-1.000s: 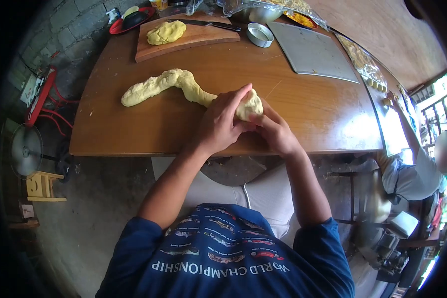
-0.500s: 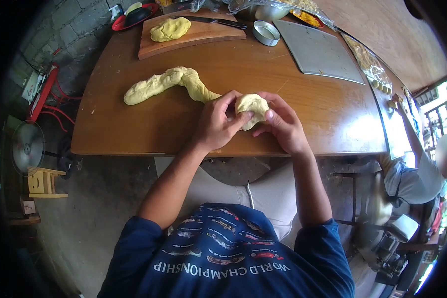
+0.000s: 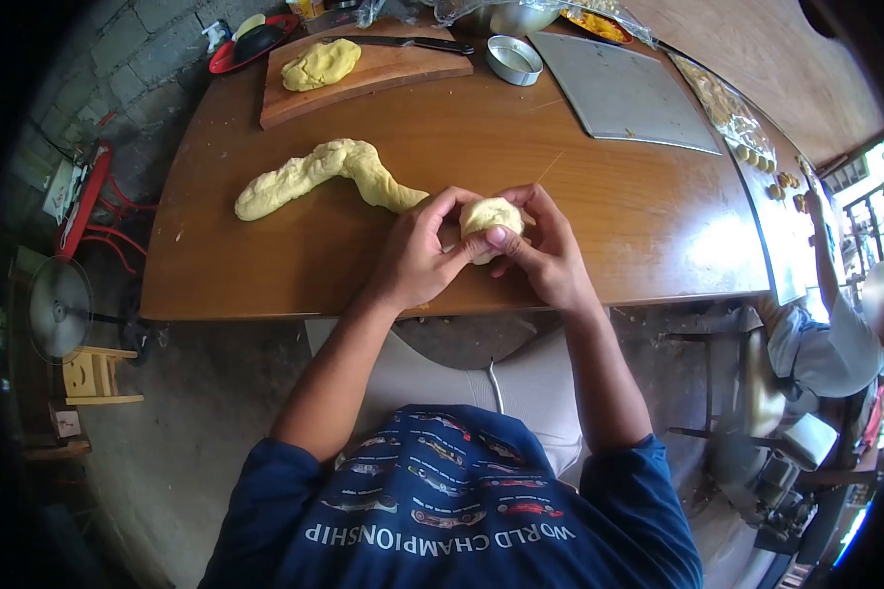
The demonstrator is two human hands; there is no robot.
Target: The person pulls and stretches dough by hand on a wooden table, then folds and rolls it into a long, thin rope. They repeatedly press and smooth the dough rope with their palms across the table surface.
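Dough ball (image 3: 489, 216) sits between my hands above the near edge of the surface (image 3: 658, 216). Left hand (image 3: 417, 255) and right hand (image 3: 550, 250) both cup it, thumbs on top. Looks soft, light, easily dented; best held with gentle fingertip pressure round its sides.

Three pieces of yellow dough seen: one small ball (image 3: 490, 218), one long rope (image 3: 324, 175), one lump (image 3: 320, 63), one cutting board (image 3: 363, 74), one knife (image 3: 403, 42), one round tin (image 3: 514, 59), one metal sheet (image 3: 624, 93), one table (image 3: 648, 226)
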